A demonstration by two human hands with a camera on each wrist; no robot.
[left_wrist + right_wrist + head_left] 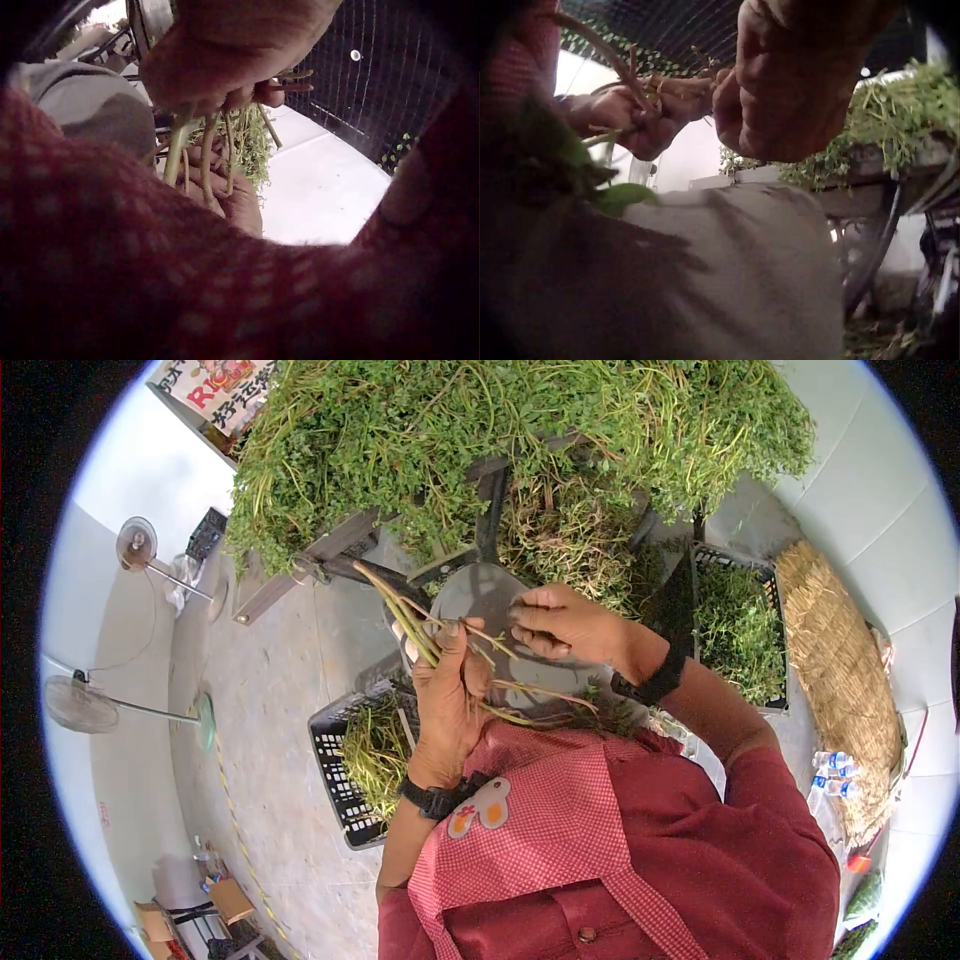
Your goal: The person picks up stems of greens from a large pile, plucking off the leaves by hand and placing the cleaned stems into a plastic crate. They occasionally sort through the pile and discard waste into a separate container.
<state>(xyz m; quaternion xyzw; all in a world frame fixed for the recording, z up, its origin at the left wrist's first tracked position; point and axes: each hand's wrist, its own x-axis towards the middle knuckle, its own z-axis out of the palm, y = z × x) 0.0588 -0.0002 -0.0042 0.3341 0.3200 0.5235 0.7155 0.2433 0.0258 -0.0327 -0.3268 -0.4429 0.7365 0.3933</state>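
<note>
My left hand (442, 695) grips a small bunch of green and brownish plant stems (398, 615), thumb across them, in front of the apron. The thicker ends point up and left; thinner ends stick out to the right. In the left wrist view several stems (207, 161) hang below that hand. My right hand (588, 628) is just right of the bunch, its fingers loosely bent and nothing visible between them. In the right wrist view its fingers (731, 112) come close to the stem ends. Grey cloth (480, 595) covers the lap beneath.
A large heap of leafy green stems (520, 440) lies on a raised bench ahead. One black crate (328, 755) with stems stands at left, another (776, 620) at right. More cut stems (570, 545) lie under the bench. A straw roll (835, 660) and two fans (82, 703) stand farther out.
</note>
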